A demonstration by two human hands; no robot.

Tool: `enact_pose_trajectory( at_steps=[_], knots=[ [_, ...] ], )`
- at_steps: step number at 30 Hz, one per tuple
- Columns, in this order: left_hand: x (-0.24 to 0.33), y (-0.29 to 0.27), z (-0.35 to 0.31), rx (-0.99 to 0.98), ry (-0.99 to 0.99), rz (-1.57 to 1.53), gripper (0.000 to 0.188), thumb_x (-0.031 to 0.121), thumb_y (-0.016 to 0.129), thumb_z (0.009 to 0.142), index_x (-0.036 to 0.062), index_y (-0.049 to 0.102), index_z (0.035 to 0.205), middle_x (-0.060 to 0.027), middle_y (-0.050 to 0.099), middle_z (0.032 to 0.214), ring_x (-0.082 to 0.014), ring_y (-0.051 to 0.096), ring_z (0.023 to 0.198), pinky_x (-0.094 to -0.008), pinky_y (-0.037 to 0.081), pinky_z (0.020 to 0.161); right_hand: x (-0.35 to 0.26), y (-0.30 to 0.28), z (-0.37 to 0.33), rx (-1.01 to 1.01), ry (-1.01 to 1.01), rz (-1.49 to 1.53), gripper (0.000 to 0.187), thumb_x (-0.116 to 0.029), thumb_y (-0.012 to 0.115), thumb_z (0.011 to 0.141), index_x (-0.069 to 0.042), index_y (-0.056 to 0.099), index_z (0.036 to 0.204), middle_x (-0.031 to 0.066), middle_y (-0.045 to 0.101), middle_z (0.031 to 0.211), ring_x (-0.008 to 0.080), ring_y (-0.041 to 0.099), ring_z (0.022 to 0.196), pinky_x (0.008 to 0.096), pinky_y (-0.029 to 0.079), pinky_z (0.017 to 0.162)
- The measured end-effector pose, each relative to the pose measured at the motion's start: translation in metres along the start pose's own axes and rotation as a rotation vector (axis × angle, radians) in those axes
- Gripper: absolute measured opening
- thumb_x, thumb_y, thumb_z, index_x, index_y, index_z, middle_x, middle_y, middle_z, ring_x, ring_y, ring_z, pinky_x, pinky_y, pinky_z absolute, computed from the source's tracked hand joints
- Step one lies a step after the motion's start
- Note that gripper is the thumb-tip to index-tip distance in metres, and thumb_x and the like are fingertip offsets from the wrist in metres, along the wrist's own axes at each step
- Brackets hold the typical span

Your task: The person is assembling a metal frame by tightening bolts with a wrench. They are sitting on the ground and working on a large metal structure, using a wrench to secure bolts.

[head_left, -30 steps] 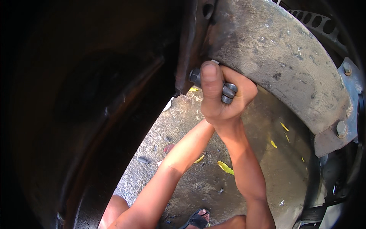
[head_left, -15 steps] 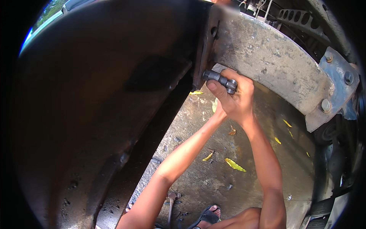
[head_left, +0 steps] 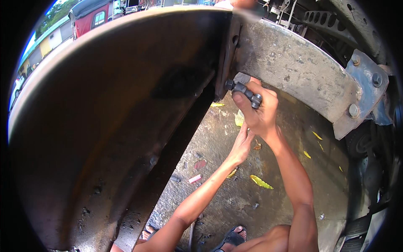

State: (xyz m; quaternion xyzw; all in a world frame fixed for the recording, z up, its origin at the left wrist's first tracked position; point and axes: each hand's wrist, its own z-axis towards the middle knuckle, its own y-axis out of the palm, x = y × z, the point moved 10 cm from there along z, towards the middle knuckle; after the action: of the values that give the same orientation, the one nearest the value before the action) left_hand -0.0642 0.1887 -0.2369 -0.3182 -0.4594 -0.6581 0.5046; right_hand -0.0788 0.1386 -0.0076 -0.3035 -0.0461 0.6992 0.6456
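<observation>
One dark grey, stepped metal cylinder (head_left: 242, 89) lies slantwise in the bare right hand (head_left: 265, 105), just under the inner corner of the metalwork. Its body runs in rounded sections of differing widths, with darker grooves between them and light glinting on the upper faces. The lower right end finishes in a thicker, knob-like collar; at the upper left sits a small black angular piece (head_left: 229, 85), close to the lower end of a dark brown upright metal flange (head_left: 226, 63). Whether that piece belongs to the cylinder I cannot tell. The right grip is curled around the cylinder, thumb along its lower side. The bare left hand (head_left: 241, 148) reaches up beneath the right one; its fingertips are hidden, so the state of the left grip cannot be told. Above curves a broad, weathered grey metal band (head_left: 298, 59); below, a narrow yellow-green leaf (head_left: 261, 182) lies on the rough grey floor (head_left: 235, 203).
</observation>
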Motion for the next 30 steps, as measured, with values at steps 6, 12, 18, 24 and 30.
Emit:
enact_pose_trajectory(
  at_steps=[6, 12, 18, 24, 30],
  knots=[
    [0.016, -0.013, -0.026, 0.127, 0.056, 0.015, 0.069, 0.049, 0.038, 0.11, 0.003, 0.029, 0.16, -0.0195, 0.03, 0.165, -0.0308, 0.024, 0.155, -0.0411, 0.017, 0.126, 0.028, 0.003, -0.028, -0.004, 0.362, 0.446, 0.049, -0.046, 0.063, 0.103, 0.001, 0.062, 0.091, -0.0027, 0.045, 0.062, 0.0028, 0.034, 0.05, 0.0239, 0.022, 0.046],
    [0.051, 0.0, -0.063, 0.025, 0.112, 0.088, 0.063, 0.053, 0.035, 0.111, -0.0034, 0.06, 0.124, -0.0137, 0.067, 0.101, -0.0216, 0.064, 0.095, -0.0368, 0.048, 0.086, 0.034, 0.021, -0.043, -0.035, 0.816, 0.682, 0.046, -0.044, 0.06, 0.104, -0.004, 0.052, 0.082, -0.0051, 0.036, 0.063, 0.0032, 0.029, 0.045, 0.0244, 0.018, 0.042],
    [0.063, 0.009, -0.092, -0.035, -0.072, -0.186, 0.066, 0.058, 0.033, 0.109, -0.0015, 0.059, 0.114, 0.0008, 0.051, 0.067, -0.0066, 0.046, 0.051, -0.023, 0.035, 0.049, 0.023, 0.023, -0.047, -0.01, 0.869, 0.887, 0.043, -0.041, 0.054, 0.105, -0.003, 0.052, 0.084, -0.0049, 0.037, 0.063, 0.0035, 0.031, 0.042, 0.0232, 0.024, 0.039],
    [0.101, 0.032, -0.12, -0.294, -0.271, -0.404, 0.074, 0.065, 0.03, 0.106, -0.0052, 0.05, 0.122, -0.0091, 0.061, 0.07, -0.0136, 0.059, 0.054, -0.0222, 0.043, 0.049, 0.014, 0.021, -0.044, -0.017, 0.996, 0.78, 0.045, -0.044, 0.054, 0.104, -0.006, 0.051, 0.079, -0.005, 0.038, 0.059, 0.0049, 0.033, 0.039, 0.0241, 0.029, 0.037],
    [0.138, 0.05, -0.143, -0.414, -0.329, -0.509, 0.068, 0.058, 0.03, 0.109, -0.0038, 0.037, 0.135, -0.0196, 0.069, 0.083, -0.0221, 0.068, 0.069, -0.0283, 0.051, 0.06, 0.01, 0.031, -0.037, 0.01, 1.07, 0.779, 0.049, -0.049, 0.056, 0.101, -0.011, 0.048, 0.071, -0.0036, 0.039, 0.052, 0.0095, 0.036, 0.035, 0.0259, 0.034, 0.037]
  ],
)
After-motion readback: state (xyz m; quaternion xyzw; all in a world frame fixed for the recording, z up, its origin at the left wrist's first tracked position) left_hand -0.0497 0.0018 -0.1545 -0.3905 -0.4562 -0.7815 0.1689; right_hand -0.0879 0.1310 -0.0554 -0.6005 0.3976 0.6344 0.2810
